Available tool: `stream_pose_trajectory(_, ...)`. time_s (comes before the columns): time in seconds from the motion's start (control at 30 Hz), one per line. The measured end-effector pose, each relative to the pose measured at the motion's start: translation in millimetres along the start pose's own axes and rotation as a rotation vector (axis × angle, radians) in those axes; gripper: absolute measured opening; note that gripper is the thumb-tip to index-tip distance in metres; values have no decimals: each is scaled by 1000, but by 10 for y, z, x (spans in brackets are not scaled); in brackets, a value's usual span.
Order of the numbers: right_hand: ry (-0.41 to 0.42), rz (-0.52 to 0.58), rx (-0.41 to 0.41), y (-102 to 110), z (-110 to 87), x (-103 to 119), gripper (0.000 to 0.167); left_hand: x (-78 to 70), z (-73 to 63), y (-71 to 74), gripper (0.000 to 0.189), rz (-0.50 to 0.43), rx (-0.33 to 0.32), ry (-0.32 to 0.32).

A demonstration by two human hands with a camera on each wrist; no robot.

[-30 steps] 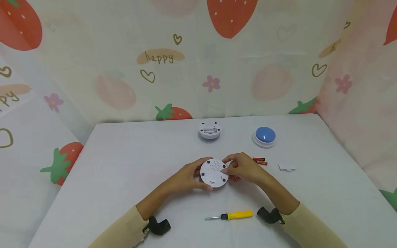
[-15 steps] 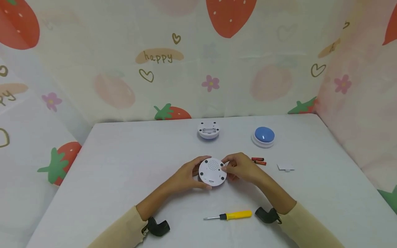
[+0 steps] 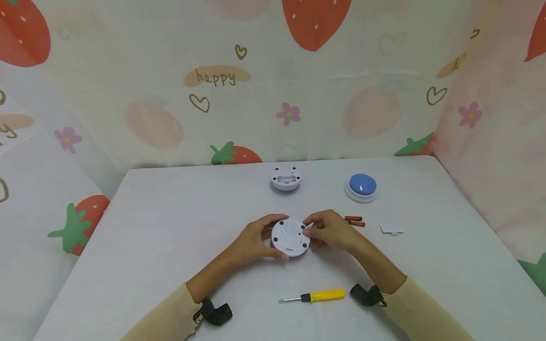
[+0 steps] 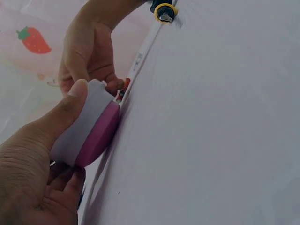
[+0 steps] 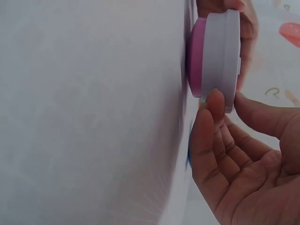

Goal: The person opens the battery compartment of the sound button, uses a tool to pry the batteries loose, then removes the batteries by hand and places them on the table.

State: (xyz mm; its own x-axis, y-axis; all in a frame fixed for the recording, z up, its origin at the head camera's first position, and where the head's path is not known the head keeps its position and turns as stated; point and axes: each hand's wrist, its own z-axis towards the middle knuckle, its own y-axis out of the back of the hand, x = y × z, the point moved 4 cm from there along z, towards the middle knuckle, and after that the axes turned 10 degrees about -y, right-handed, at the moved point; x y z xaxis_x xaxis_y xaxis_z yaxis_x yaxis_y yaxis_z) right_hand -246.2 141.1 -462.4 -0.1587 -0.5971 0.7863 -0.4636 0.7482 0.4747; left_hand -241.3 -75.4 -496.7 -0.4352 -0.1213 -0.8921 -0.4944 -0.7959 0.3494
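Note:
A round white push-button (image 3: 289,246) is held bottom side up, its speaker holes and dark round feet showing in the head view. Its purple cap (image 4: 99,136) faces down to the table in the left wrist view. My left hand (image 3: 251,241) grips its left side, thumb at the near edge and fingers round the far edge. My right hand (image 3: 332,230) pinches the right rim, with the thumb (image 5: 262,112) on the base and a fingertip on the side wall. Behind my right hand lie small red batteries (image 3: 354,221).
A yellow-handled screwdriver (image 3: 326,295) lies in front of the hands. At the back stand another upturned button (image 3: 286,184) with an open battery bay and a blue-topped button (image 3: 361,185). A small white cover (image 3: 391,229) lies to the right on the white table (image 3: 170,203).
Both hands keep their hold on the push-button with hardly any movement. The whole head view has shifted slightly, so everything sits a little further left.

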Motion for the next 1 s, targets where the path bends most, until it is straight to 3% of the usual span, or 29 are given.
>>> stream_pose_trajectory(0.1,40,-57,-32,10,-18,31,28,-17,-19,5,95,-1,-5,-13)
stream_pose_trajectory(0.33,297,-322,-258,19,-233,265,30,58,-39,-3,95,15,12,-14)
stream_pose_trajectory(0.63,501,-707,-204,-263,-429,460,37,43,-39,-26,95,-18,15,-23)
stream_pose_trajectory(0.83,484,-840,-219,-370,-426,460,32,39,-41,-51,99,-15,23,-12)
stream_pose_trajectory(1.0,525,-966,-217,-428,-451,480,26,28,-26,-64,97,-2,28,10)
